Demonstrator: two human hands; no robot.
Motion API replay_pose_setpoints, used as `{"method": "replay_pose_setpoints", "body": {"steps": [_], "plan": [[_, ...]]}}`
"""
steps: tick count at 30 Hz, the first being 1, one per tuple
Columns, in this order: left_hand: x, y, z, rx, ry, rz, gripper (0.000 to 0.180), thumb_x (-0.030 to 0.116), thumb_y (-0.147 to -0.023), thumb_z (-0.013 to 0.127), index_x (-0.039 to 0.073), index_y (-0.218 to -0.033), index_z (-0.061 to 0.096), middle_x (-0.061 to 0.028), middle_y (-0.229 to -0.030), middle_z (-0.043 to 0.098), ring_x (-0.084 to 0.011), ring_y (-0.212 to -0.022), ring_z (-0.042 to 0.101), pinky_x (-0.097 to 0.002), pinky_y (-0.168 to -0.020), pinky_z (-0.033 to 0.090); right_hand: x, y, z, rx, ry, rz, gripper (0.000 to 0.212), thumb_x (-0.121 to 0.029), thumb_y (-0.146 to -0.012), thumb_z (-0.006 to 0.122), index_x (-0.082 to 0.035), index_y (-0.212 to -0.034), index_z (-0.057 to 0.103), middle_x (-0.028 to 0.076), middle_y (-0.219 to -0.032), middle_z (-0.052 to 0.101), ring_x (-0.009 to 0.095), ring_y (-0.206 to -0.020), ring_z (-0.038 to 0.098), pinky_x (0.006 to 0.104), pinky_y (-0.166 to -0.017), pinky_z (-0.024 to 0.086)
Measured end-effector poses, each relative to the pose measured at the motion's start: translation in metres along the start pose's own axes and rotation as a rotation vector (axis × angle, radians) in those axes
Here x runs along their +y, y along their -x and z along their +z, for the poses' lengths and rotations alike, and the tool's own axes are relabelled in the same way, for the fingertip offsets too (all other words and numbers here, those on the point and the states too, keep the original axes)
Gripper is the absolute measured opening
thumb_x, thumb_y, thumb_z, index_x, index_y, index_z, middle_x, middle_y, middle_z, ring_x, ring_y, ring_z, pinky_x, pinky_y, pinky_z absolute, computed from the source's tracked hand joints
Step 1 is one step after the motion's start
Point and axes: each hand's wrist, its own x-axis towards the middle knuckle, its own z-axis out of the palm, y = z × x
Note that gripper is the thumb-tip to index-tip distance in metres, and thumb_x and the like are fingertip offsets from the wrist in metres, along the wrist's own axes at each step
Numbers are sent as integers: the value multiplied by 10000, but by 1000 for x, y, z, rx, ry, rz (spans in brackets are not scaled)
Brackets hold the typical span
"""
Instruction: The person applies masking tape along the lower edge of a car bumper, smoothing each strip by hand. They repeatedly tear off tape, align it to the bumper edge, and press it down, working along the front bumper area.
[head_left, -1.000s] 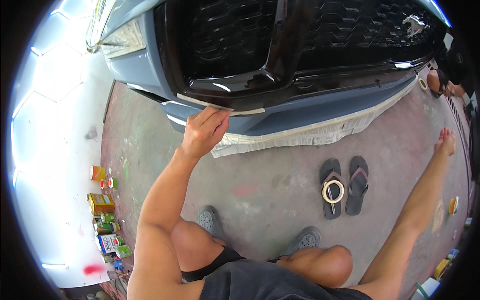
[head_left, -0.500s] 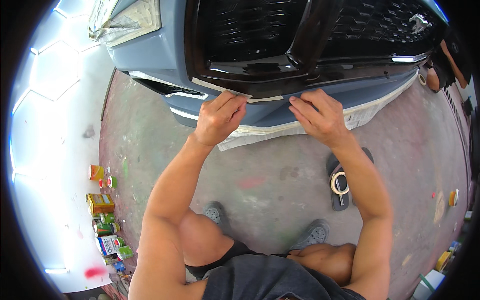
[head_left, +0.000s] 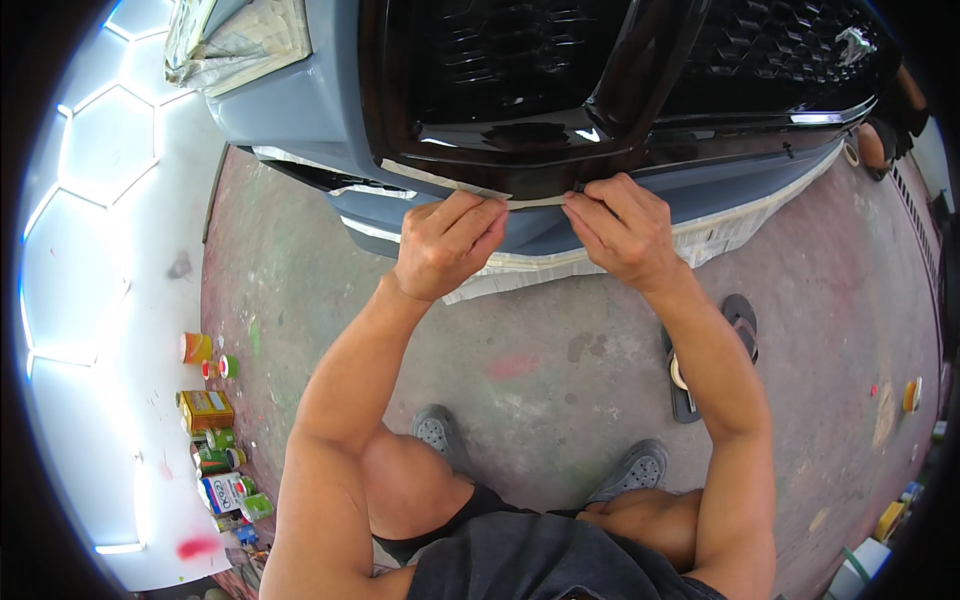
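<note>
A short strip of cream masking tape (head_left: 537,203) spans the gap between my hands, along the lower edge of the glossy black grille (head_left: 500,140) on a car's front. My left hand (head_left: 447,245) is closed, its thumb and fingertips pinching the strip's left part. At the strip's right end my right hand (head_left: 625,230) is also closed, thumb and finger on the tape. More tape (head_left: 430,178) runs left from my left hand along the seam between grille and grey-blue bumper (head_left: 720,195). My fingers hide part of the seam.
Masking paper (head_left: 720,240) hangs along the bumper's lower edge. A tape roll, partly behind my right forearm, lies by dark flip-flops (head_left: 740,325). Paint cans (head_left: 207,410) line the left wall. A person (head_left: 880,145) crouches at the far right. A headlight is covered with masking (head_left: 250,45).
My right hand has moved left and now touches the right end of the tape strip. My left hand has shifted slightly right, so the gap between them is smaller.
</note>
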Motion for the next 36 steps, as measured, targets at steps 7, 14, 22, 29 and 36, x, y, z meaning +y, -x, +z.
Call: {"method": "replay_pose_setpoints", "body": {"steps": [7,14,22,29,36], "plan": [[0,-1,3,8,-24,-30,178,-44,-774,841,20,-918,758,-44,-840,691,-209,-607,676,-315,-532,550,2,0,4,46,-3,19,200,13,-732,836,-31,-908,752,52,-862,632,200,-726,670,312,-587,537],[5,-5,4,37,-58,-60,179,-82,-786,835,10,-919,759,-46,-812,702,-165,-594,666,-273,-515,514,-4,-3,5,66,10,73,204,10,-723,878,-38,-880,757,54,-840,641,219,-676,661,323,-576,529],[13,-4,4,67,-8,-194,126,-52,-823,840,6,-913,773,-65,-788,688,-154,-629,667,-262,-535,520,-10,-4,11,81,50,165,179,-39,-719,876,-71,-833,741,42,-789,623,233,-686,663,350,-590,537],[2,-3,-17,221,27,-253,125,-15,-816,847,26,-915,782,-74,-776,696,-207,-657,679,-308,-573,543,-8,4,4,115,68,232,140,-46,-785,882,-75,-877,780,50,-850,691,239,-718,701,327,-623,567],[-4,14,-47,185,-69,-320,78,23,-898,861,6,-956,811,5,-794,710,-38,-672,623,-200,-607,496,-15,21,-11,114,104,176,152,-14,-781,876,-78,-888,790,22,-860,705,179,-664,680,280,-598,546]]}}
